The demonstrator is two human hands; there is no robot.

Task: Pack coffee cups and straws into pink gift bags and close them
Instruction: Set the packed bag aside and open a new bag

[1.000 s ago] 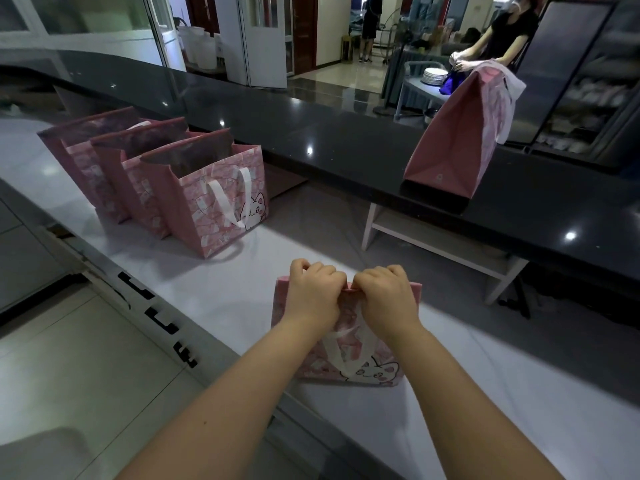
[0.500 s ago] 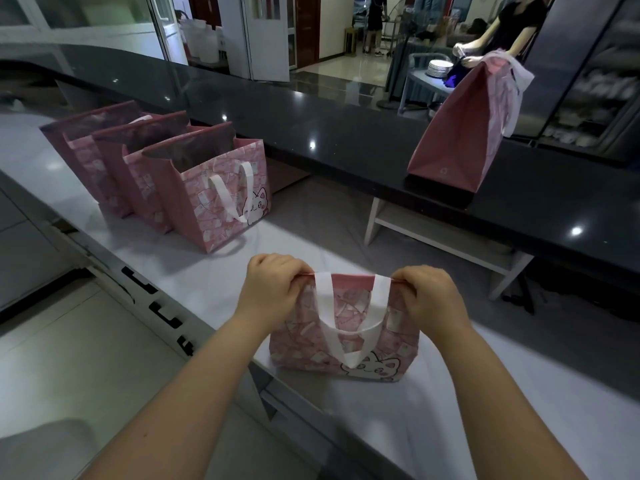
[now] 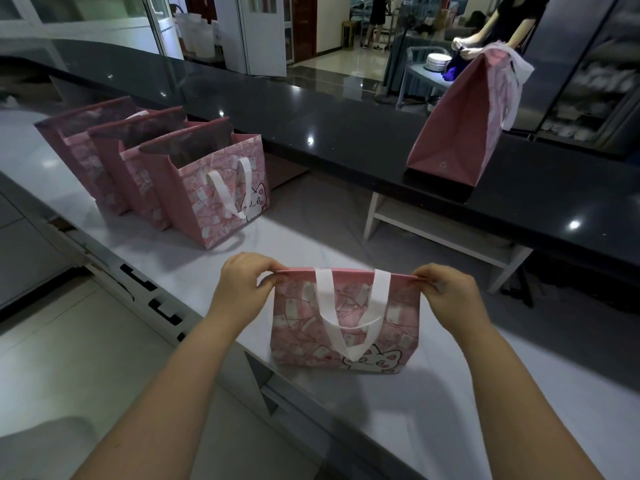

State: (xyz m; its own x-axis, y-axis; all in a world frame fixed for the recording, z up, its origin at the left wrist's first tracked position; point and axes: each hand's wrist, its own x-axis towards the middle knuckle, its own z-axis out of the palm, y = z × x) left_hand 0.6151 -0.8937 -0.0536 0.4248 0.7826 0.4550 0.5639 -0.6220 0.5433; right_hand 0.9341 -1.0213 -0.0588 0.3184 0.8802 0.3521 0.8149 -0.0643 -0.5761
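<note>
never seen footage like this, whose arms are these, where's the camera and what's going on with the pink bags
There is no machine here: these are a person's own bare arms, filmed by one wide-angle camera worn on their head, looking forward and down. So you see what they see. The left hand and right hand each pinch a top corner of a pink gift bag standing on a pale worktop; its top edge looks pressed flat, so what is inside is hidden. To the left stand three open pink bags in a row. Beyond, on the dark counter, sits another pink bag, with a second person behind it.
</note>
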